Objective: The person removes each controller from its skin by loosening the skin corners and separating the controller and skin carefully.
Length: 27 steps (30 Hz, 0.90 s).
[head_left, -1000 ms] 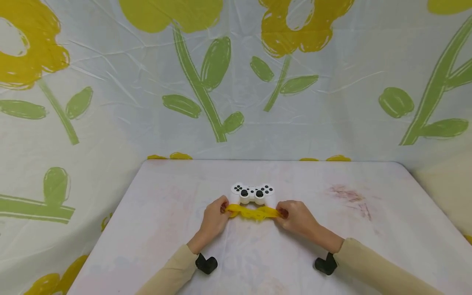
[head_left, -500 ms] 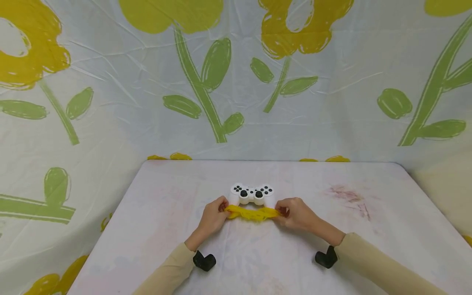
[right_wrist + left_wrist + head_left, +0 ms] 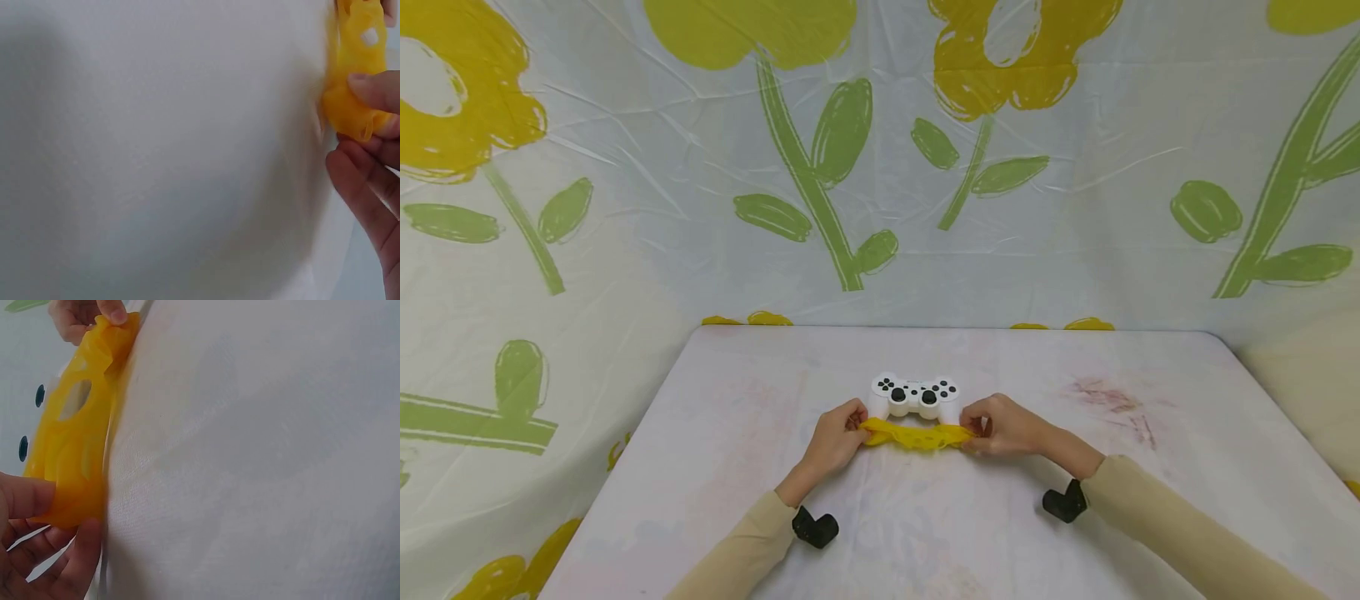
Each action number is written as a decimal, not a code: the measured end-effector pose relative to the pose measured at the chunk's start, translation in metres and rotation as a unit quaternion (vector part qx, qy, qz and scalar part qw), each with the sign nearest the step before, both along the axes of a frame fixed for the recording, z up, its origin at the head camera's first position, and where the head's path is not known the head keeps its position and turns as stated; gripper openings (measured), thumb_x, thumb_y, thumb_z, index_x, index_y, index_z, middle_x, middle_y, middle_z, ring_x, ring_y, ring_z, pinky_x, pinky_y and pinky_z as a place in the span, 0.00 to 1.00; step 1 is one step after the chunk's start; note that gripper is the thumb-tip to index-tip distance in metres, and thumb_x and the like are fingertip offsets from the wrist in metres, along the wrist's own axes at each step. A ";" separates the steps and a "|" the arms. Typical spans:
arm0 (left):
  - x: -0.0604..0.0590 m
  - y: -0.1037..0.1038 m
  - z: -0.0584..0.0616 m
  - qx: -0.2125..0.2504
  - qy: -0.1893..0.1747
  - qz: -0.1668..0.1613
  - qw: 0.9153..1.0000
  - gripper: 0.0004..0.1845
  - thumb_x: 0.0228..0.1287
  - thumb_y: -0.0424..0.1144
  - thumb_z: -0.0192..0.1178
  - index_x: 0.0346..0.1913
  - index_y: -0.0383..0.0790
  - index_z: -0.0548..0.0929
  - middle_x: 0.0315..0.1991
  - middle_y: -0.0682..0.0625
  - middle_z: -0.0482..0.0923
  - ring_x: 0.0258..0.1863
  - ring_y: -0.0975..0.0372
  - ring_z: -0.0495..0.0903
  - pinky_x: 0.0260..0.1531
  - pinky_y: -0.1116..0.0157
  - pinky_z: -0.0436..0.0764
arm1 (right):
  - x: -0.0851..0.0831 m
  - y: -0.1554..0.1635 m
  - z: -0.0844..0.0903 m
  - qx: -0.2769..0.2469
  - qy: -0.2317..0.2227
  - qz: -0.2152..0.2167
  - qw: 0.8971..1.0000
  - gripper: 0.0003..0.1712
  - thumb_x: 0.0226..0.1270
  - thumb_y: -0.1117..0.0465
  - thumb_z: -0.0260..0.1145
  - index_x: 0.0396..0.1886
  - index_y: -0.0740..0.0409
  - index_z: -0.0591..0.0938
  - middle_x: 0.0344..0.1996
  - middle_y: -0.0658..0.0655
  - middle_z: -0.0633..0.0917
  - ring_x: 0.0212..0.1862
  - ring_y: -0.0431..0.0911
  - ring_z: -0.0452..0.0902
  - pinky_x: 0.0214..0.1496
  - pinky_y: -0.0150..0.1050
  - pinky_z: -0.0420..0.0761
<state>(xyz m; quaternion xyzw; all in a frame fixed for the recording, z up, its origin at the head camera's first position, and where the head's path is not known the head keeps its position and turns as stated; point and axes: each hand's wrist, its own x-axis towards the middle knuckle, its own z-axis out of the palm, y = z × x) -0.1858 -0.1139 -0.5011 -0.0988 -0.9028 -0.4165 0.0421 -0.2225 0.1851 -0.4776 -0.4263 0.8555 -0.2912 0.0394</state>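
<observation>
A soft yellow silicone controller cover [image 3: 916,435] with cut-out holes is stretched sideways between both hands. My left hand [image 3: 835,435] pinches its left end between thumb and fingers. At the other end, my right hand [image 3: 1006,427] pinches it the same way, thumb [image 3: 375,90] on top. An oval opening shows in the cover [image 3: 69,444] in the left wrist view. Just beyond it lies a white game controller [image 3: 914,395] with black sticks and buttons facing up. The cover overlaps the ends of the controller's grips in the head view.
A pale cloth with faint coloured patches covers the table [image 3: 715,467]. Reddish marks [image 3: 1108,398] stain it on the right. Behind the far edge hangs a flowered curtain [image 3: 700,250]. Black devices [image 3: 816,527] sit at both wrists.
My right hand and forearm have shifted slightly away from me, its fingers changing their hold on the cover's end. The left hand stays nearly in place. The cover's front hangs a bit differently.
</observation>
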 end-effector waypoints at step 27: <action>0.012 0.014 0.004 -0.002 0.030 -0.010 0.999 0.07 0.53 0.32 0.63 0.30 0.45 0.75 0.25 0.54 0.74 0.26 0.64 0.70 0.29 0.72 0.69 | 0.036 -0.011 -0.008 0.068 0.278 -0.052 0.957 0.08 0.48 0.63 0.76 0.24 0.53 0.82 0.17 0.46 0.79 0.20 0.34 0.66 0.24 0.25 0.71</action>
